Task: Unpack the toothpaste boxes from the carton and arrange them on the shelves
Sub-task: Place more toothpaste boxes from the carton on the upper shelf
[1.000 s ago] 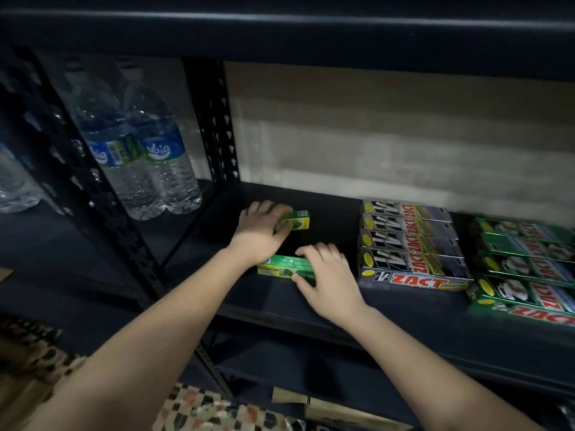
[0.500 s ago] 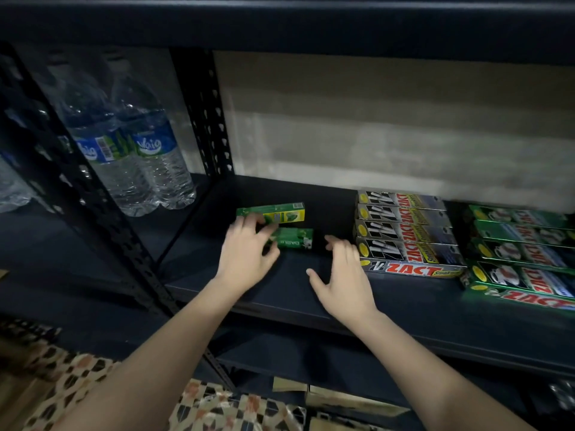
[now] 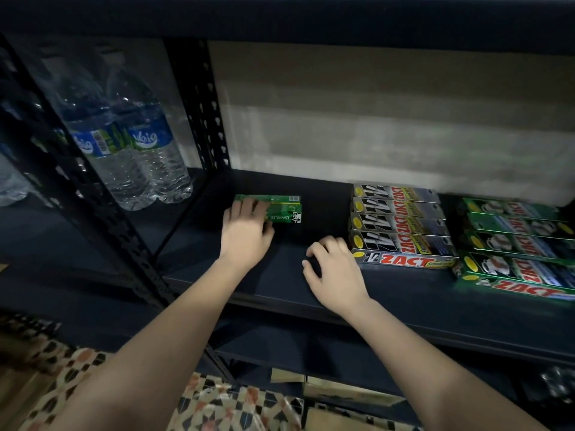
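A single head-worn camera looks forward and down into a dark metal shelf [image 3: 404, 309] from close range, near enough that both forearms stretch up from the bottom edge. It faces the pale back wall [image 3: 373, 126] squarely (wide-angle, so the perforated upright [image 3: 199, 98] leans at the left), and no second view overlaps it.
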